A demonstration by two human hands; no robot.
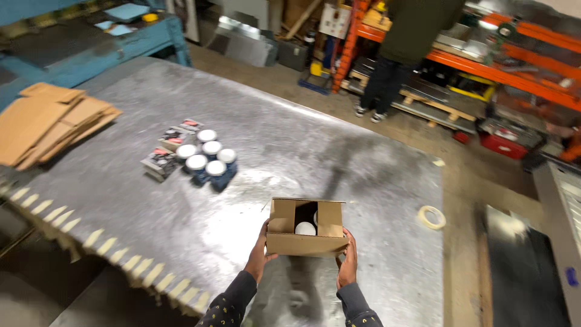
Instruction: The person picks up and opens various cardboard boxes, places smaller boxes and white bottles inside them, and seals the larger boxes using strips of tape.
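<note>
- You are holding the small cardboard box between both hands at the near edge of the metal table, with your left hand pressed against its left side and your right hand cupping its right corner.
- Both hands are gripping the box itself, nothing else; the fingers are wrapping the lower edges.
- The two top flaps are standing partly folded inward, and a white-lidded jar is showing through the gap between them (how many more sit inside is hidden).
- To handle this well, I would judge that you should be keeping the box level and supporting it from below, since the jar could be shifting inside.
- More jars are standing in a cluster far and to the left, just beside some small printed cards.
- Flat cardboard sheets are lying at the far left edge, and a tape roll is resting to the right.
</note>
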